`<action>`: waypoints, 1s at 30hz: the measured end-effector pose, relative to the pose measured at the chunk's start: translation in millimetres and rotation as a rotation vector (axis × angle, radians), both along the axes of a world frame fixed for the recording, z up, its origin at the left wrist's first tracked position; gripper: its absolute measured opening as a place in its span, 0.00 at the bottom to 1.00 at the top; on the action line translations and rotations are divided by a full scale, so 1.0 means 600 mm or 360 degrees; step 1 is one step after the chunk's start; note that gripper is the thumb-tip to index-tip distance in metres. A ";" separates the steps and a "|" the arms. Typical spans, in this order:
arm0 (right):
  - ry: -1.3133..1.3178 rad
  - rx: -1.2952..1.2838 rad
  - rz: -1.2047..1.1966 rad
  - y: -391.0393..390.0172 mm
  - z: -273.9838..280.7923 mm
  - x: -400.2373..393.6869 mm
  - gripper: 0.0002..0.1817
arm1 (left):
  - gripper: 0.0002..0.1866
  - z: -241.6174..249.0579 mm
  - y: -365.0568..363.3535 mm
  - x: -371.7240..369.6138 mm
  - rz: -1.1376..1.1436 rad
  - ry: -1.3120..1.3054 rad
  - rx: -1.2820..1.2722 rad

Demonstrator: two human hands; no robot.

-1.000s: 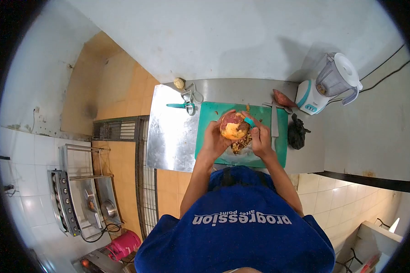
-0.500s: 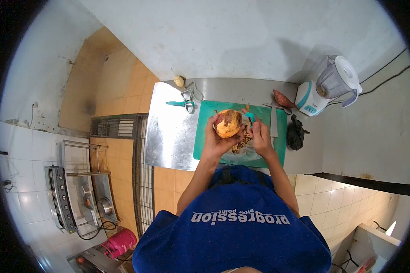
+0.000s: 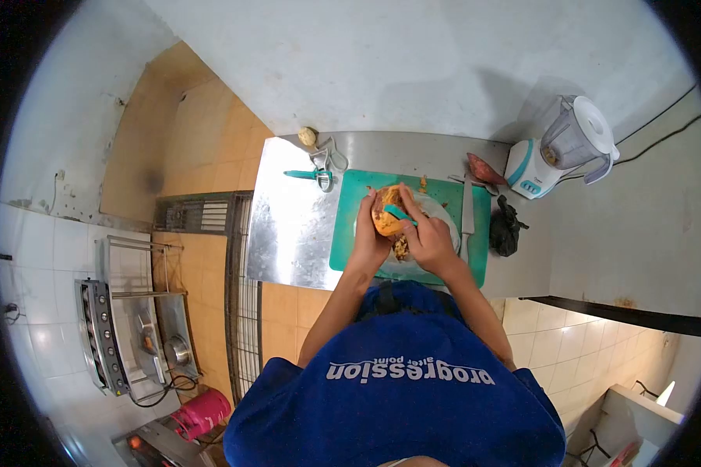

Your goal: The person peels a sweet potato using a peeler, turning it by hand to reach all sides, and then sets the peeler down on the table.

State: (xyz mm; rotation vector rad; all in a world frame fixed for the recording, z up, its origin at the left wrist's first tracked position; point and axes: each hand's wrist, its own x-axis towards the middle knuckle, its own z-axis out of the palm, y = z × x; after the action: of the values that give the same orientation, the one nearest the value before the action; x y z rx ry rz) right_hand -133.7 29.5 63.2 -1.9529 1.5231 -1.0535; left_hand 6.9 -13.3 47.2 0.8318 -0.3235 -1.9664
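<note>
An orange-fleshed tuber [image 3: 384, 221], partly peeled with brown patches, rests in my left hand [image 3: 368, 237], whose fingers wrap its left side. My right hand [image 3: 431, 243] is closed around a teal peeler [image 3: 399, 213], which lies against the tuber's right face. Both hands are over a green cutting board [image 3: 350, 210]. Under them on the board is a clear plastic bag [image 3: 420, 268] with brown and yellow peelings [image 3: 400, 248]. A knife [image 3: 467, 206] lies on the board's right side.
On the steel table [image 3: 280, 233] are a second teal peeler [image 3: 308, 175], a pale round tuber [image 3: 307, 137], a reddish tuber [image 3: 485, 168] and a black plastic bag [image 3: 506, 227]. A blender [image 3: 557, 148] stands at the back right.
My right hand has moved left with the peeler, from beside the tuber onto it. The tuber has turned and shifted slightly in my left hand.
</note>
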 end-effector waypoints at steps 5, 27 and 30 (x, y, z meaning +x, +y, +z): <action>0.0250 0.0203 -0.0081 -0.014 0.011 0.013 0.30 | 0.23 -0.007 -0.005 -0.012 0.0193 0.0030 -0.0022; -0.0914 0.1041 -0.0008 -0.013 0.000 0.056 0.32 | 0.18 -0.034 -0.011 -0.011 0.0602 0.0184 -0.0225; -0.0721 0.0392 -0.0040 -0.022 -0.035 0.065 0.31 | 0.18 -0.046 -0.014 -0.011 0.0616 0.0201 -0.0372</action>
State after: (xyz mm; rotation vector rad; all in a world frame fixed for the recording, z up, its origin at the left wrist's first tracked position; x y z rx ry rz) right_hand -95.0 16.4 42.2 -1.4144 1.3494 -1.1598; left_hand 0.4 -21.6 19.9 0.5675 -0.2866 -1.5761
